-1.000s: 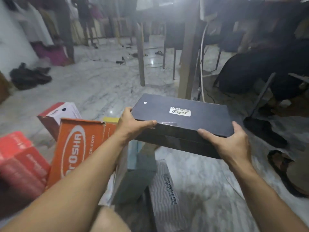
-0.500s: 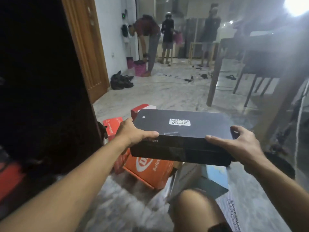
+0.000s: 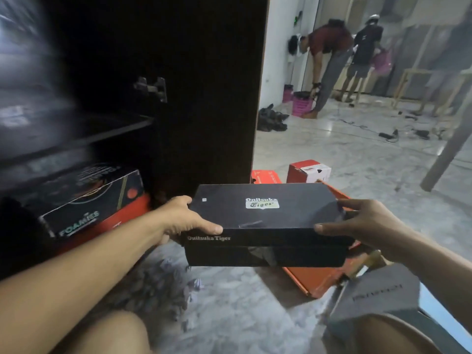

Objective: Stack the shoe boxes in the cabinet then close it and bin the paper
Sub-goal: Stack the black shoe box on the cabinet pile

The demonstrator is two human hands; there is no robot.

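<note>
I hold a black Onitsuka Tiger shoe box [image 3: 265, 221] level in the air above the floor. My left hand [image 3: 184, 219] grips its left end, thumb on the lid. My right hand [image 3: 367, 223] grips its right end the same way. To the left stands the dark cabinet [image 3: 204, 98], its door open and its inside dim. On its bottom shelf lies a black Foamies box [image 3: 86, 200] on top of a red box [image 3: 120, 221]. Crumpled paper [image 3: 163, 284] lies on the floor below the held box.
An orange box [image 3: 321, 277] lies on the floor under the held box, a grey box [image 3: 378, 295] at lower right, red boxes [image 3: 306, 171] behind. My knees fill the bottom edge. Two people stand far back by pink bins [image 3: 302, 104]. A table leg [image 3: 449, 152] slants at right.
My view and both hands have swung left with the black box, from the open floor toward the cabinet. The cabinet shelves and the boxes inside have come into view.
</note>
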